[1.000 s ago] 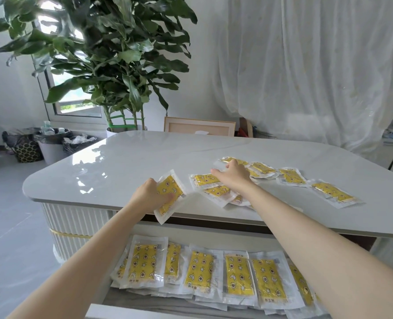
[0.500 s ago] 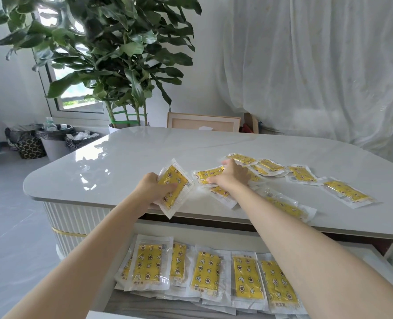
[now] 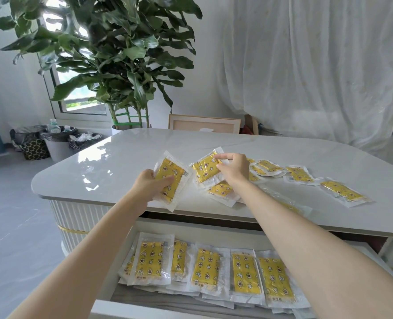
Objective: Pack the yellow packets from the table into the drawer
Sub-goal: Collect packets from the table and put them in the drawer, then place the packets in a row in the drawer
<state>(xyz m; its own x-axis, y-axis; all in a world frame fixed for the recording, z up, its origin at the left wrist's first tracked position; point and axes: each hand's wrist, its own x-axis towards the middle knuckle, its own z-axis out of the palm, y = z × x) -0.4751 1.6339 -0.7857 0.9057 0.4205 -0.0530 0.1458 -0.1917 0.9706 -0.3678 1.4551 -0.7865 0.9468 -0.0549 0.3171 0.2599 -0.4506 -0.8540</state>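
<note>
The yellow packet is being held a little above the surface, tilted, with its long axis running from near left to far right. The right hand is pinching its far end between thumb and fingertips. Just to the left, a second packet is sitting in the left hand, whose fingers are curling round its left edge, and its lower end is hanging past the near edge. More loose packets are lying flat to the right. The open drawer is waiting below that edge, toward the person, and a row of packets is lying in it lengthwise. I judge both hands are needing to come down and back; the left hand is nearer to the drawer.
</note>
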